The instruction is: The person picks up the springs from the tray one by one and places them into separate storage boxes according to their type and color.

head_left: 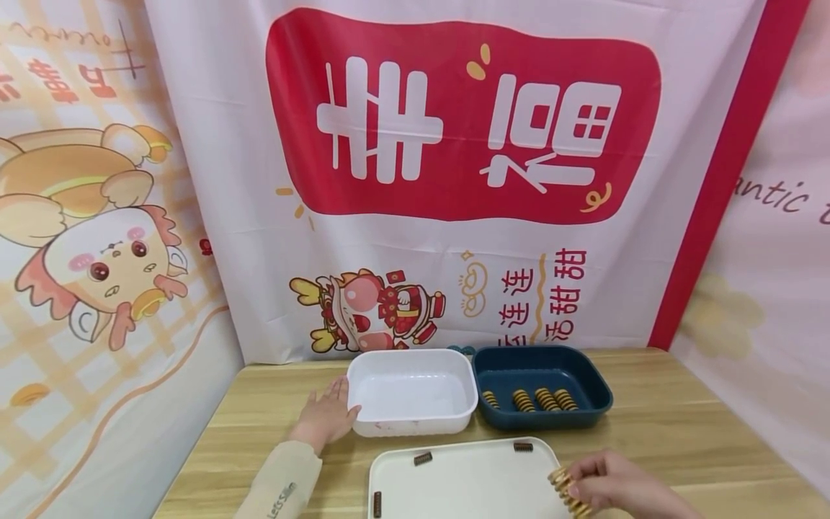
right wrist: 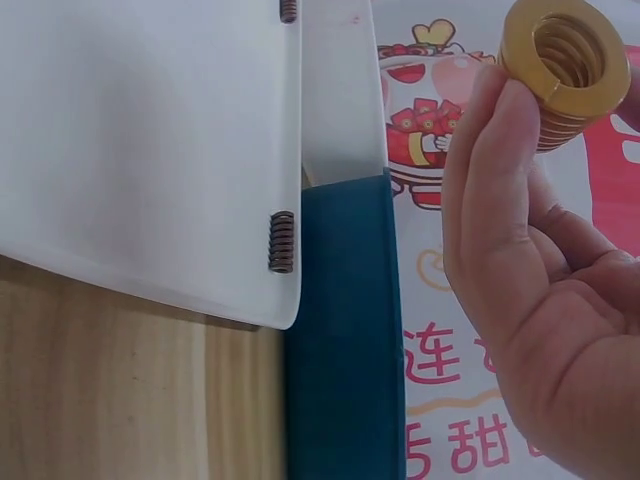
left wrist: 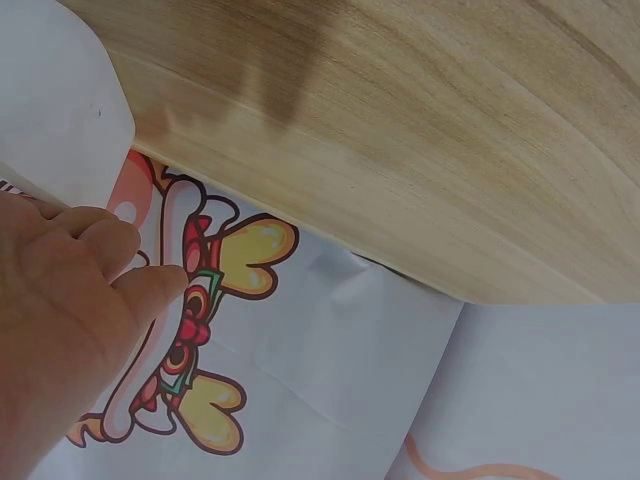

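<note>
Now the left hand (head_left: 327, 414) rests fairly straight fingers against the white box (head_left: 415, 428) on its right. Between both hands lies the tray (head_left: 467, 484); ahead of the right hand (head_left: 612, 481), the blue box (head_left: 545, 421). That hand pinches a gold spring (head_left: 565, 491), long axis slanting from far left to near right.

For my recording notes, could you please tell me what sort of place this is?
Probably a makeshift indoor workspace: printed cloths hang around a wooden table, which bears a tray with small springs.
</note>
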`<state>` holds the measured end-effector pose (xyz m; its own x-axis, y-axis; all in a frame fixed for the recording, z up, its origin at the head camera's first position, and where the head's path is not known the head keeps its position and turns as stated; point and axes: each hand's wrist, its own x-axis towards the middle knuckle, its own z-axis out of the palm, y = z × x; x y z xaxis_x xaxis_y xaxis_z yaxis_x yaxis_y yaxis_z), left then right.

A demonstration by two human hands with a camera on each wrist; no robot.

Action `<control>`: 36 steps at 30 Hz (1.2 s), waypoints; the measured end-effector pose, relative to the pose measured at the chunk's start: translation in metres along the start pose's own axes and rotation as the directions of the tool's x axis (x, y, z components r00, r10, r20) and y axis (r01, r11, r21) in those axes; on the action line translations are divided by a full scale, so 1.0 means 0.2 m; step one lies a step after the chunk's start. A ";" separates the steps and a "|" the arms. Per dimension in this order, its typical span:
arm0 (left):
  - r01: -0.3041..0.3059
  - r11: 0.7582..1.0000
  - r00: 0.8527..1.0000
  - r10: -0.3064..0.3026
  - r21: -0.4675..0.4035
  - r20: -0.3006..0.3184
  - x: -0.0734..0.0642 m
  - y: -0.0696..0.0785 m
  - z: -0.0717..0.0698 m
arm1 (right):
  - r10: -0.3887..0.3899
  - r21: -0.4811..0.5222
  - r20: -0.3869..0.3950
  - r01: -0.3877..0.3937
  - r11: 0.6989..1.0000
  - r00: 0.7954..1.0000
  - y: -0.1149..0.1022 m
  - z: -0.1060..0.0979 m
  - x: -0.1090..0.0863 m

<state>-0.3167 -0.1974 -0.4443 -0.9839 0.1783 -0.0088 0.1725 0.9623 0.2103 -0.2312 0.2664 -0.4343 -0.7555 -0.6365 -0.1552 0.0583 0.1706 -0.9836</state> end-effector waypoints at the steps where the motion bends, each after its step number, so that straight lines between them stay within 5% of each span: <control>1: 0.000 1.000 1.000 0.000 0.001 -0.001 0.00 0.00 0.00 | 0.002 0.007 0.003 -0.002 1.000 1.000 0.00 0.00 0.00; 26: 0.004 1.000 1.000 -0.004 0.009 -0.001 0.00 0.00 -0.01 | 0.056 -0.017 -0.049 -0.057 0.998 0.997 -0.13 -0.06 0.04; 36: 0.002 1.000 1.000 -0.002 0.002 0.003 0.00 -0.01 0.00 | -0.050 0.091 0.025 0.048 0.995 0.998 -0.14 -0.14 0.04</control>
<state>-0.3168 -0.1982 -0.4453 -0.9842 0.1766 -0.0126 0.1702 0.9631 0.2087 -0.2565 0.2769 -0.4053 -0.7412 -0.6626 -0.1076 0.0810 0.0708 -0.9942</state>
